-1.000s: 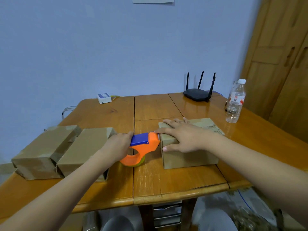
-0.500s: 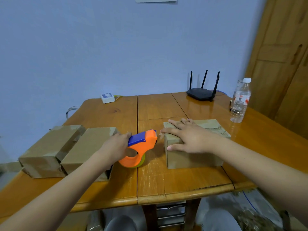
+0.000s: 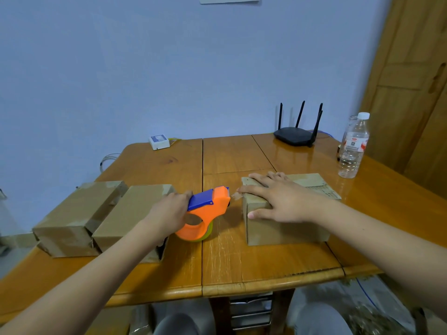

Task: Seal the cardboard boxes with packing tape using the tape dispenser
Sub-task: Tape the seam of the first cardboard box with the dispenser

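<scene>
An orange and blue tape dispenser [image 3: 205, 211] with a yellowish roll stands on the wooden table [image 3: 225, 269], gripped at its rear by my left hand [image 3: 169, 213]. Its nose sits a short gap left of a cardboard box [image 3: 285, 228]. A small tab of tape [image 3: 236, 196] sticks out from that box's left top edge. My right hand [image 3: 278, 199] lies flat on the box's top with straight fingers, thumb over the front face. Two more cardboard boxes [image 3: 79, 216] [image 3: 135, 213] lie side by side to the left, behind my left forearm.
A black router [image 3: 295, 135] stands at the table's back edge. A clear water bottle [image 3: 353, 146] stands at the back right, with a small white device [image 3: 159, 141] at the back left. A wooden door [image 3: 411, 81] rises on the right.
My left hand has pulled the dispenser leftwards away from the box, opening a gap; a tape tab now shows at the box edge. My right hand stays on the box.
</scene>
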### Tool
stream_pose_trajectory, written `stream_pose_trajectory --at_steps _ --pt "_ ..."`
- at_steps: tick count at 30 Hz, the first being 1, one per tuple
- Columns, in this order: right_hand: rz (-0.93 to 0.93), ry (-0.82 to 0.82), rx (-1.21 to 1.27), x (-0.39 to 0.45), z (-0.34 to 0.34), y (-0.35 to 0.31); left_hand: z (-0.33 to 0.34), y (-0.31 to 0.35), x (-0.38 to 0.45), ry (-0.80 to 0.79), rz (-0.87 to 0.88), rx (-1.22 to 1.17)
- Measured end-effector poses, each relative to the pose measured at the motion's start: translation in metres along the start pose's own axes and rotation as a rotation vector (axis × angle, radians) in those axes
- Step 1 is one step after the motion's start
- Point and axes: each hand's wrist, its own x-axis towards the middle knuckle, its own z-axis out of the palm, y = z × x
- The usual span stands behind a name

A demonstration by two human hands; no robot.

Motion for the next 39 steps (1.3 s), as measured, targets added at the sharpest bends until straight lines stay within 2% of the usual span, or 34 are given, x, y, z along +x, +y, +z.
stream_pose_trajectory --at_steps 9,16,19,39 --pt "0.043 -0.015 -0.013 -0.024 -0.002 0.017 0.000 0.025 0.006 0.068 0.090 0.026" --pt "0.062 -0.012 0.002 -0.030 0.000 0.027 -0.002 0.019 0.001 0.066 0.089 0.055" --pt "0.066 -0.003 0.004 -0.031 0.001 0.031 -0.004 0.031 0.000 0.088 0.152 0.136" --pt "0.043 -0.020 -0.013 -0.034 -0.001 0.029 -0.029 0.091 0.024 -0.065 0.194 0.419"
